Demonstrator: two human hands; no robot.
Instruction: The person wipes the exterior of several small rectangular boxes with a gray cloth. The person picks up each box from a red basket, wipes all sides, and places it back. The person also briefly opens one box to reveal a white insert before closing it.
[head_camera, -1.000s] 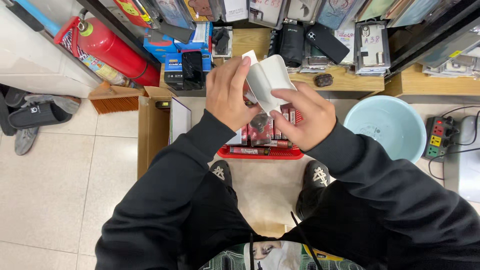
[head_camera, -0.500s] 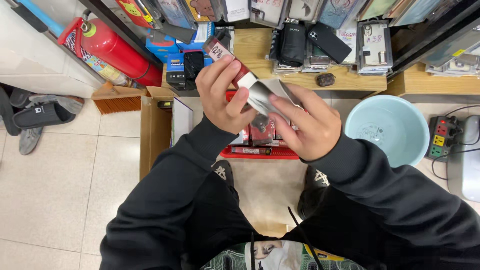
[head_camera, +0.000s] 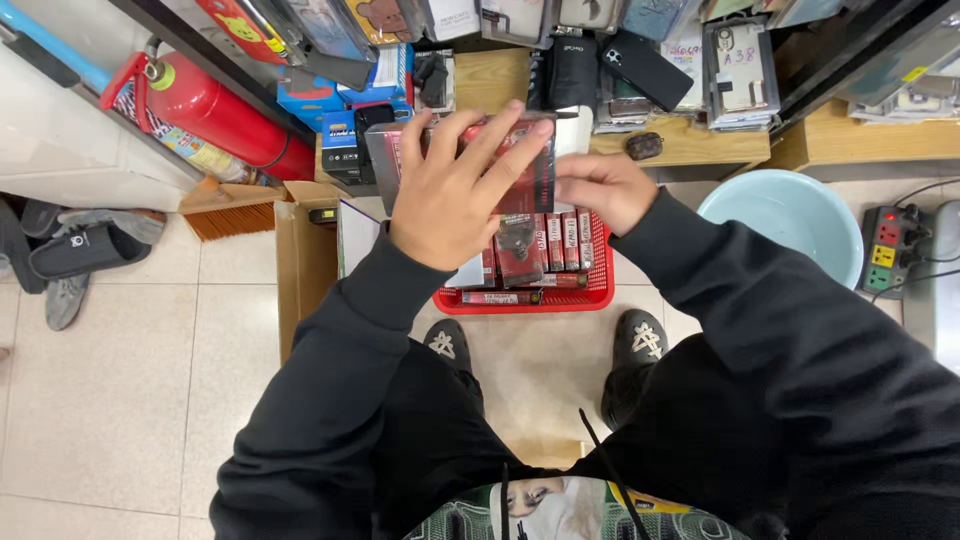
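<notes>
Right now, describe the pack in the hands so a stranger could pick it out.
Find the red basket on the floor between the person's shoes. Just above it, the left hand and right hand hold a flat dark-red pack. Unlike similar packs standing in the basket, it is lifted clear.

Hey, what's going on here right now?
A person in a black sweater stands over a red basket packed with small boxed packages, on the floor by their shoes. Both hands hold one dark red package up in front of a cluttered shelf: the left hand spreads across its front and the right hand pinches its right end. A red fire extinguisher lies to the left, an open cardboard box sits beside the basket, and a pale blue basin is on the right.
</notes>
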